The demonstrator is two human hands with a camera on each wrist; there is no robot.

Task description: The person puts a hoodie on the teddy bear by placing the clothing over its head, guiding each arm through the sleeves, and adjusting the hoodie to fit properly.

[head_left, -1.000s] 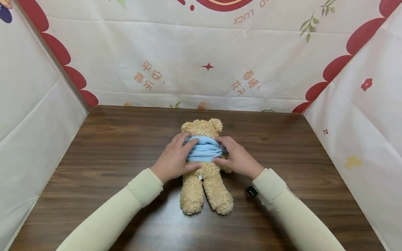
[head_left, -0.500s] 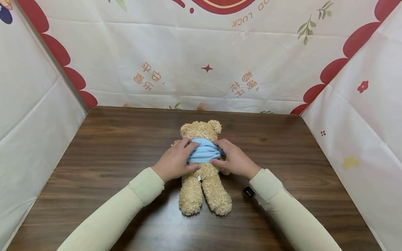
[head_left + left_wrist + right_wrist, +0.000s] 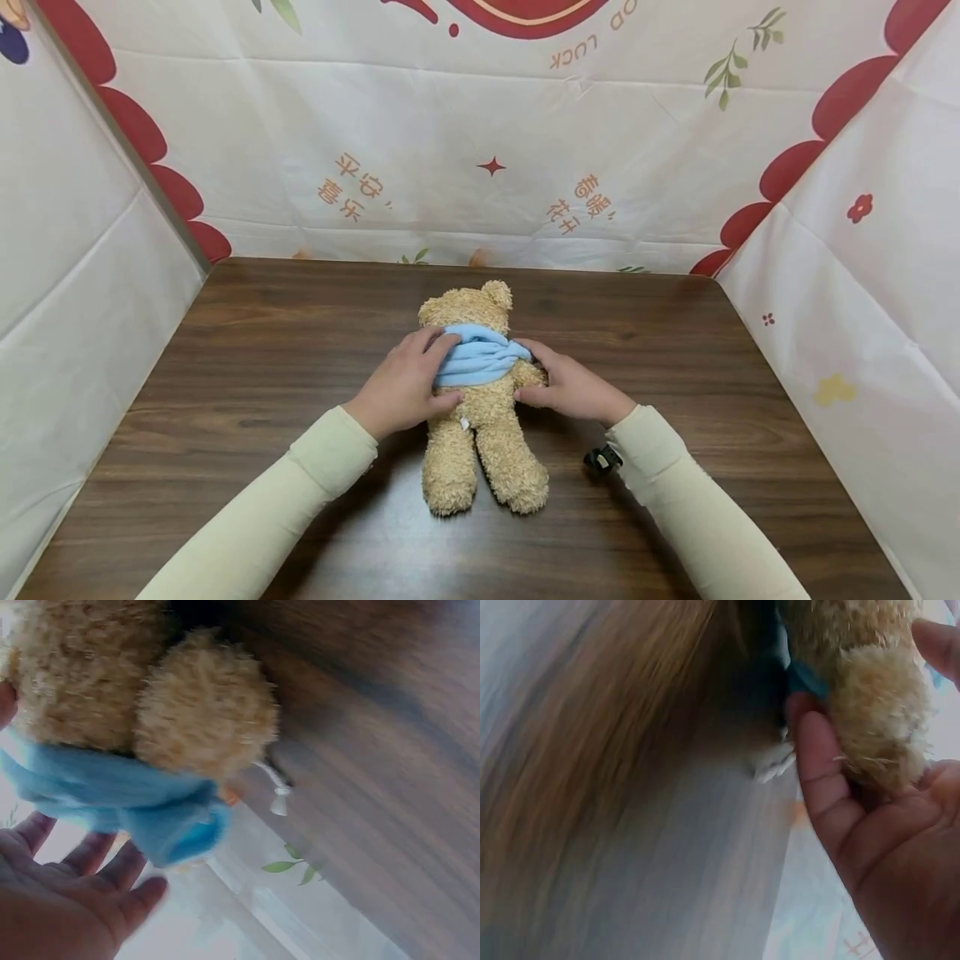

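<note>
On the table lies a tan plush teddy bear [image 3: 491, 410], head toward the far side, no face showing, a small white tag [image 3: 464, 423] between its legs. A light blue garment [image 3: 476, 360] is bunched round its upper body. My left hand [image 3: 408, 379] rests along the bear's left side; in the left wrist view its spread fingers [image 3: 94, 851] touch the blue cloth. At the other side my right hand [image 3: 577, 387] holds the bear's arm [image 3: 877, 712] between thumb and fingers, fingertips against the cloth's edge. A white cord [image 3: 776, 769] hangs by the garment.
The brown wood-grain table [image 3: 300, 333] extends around the bear. White printed cloth walls [image 3: 450, 108] rise at the back and both sides. A black object [image 3: 602, 459] is at the right wrist.
The bear has shifted slightly left and tilted. My left hand has moved left with it. My right hand has slid outward from the garment, and the bear's arm there shows more.
</note>
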